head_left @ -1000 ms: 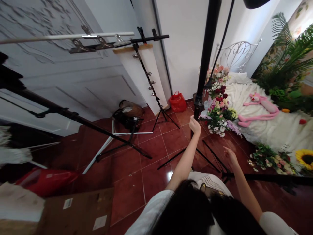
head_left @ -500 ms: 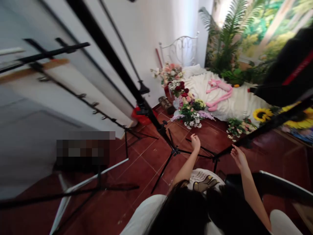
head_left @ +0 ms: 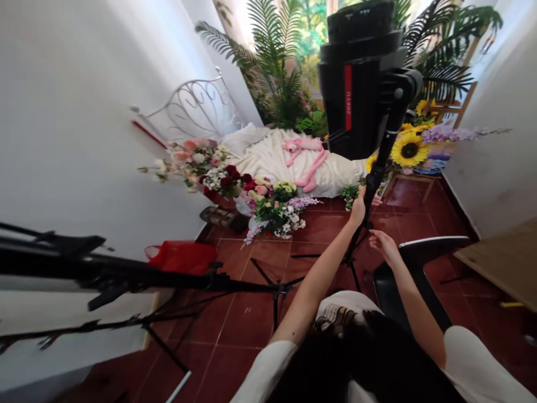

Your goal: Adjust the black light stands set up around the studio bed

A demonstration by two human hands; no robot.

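Note:
A black studio light [head_left: 356, 84] with a red stripe tops a black stand pole [head_left: 382, 148] right of centre. My left hand [head_left: 359, 209] is at this pole, palm against its left side, with some fingertips showing beyond it on the right. My right hand [head_left: 382, 244] hovers just right of the stand's lower part, fingers loosely bent and apart, holding nothing that I can see. The stand's legs spread on the red tiled floor below.
A second black stand [head_left: 168, 277] slants across the left. Bouquets [head_left: 268, 207] lie before a bed with a white cover [head_left: 268, 159] and a pink plush toy [head_left: 308, 162]. Also in view are a red bag [head_left: 182, 256], sunflowers [head_left: 410, 150], a black chair [head_left: 423, 291] and a wooden board [head_left: 503, 257].
The view has swung to the right, bringing the light and its stand towards the middle. My left hand has reached forward and taken hold of the pole. My right hand stays beside it.

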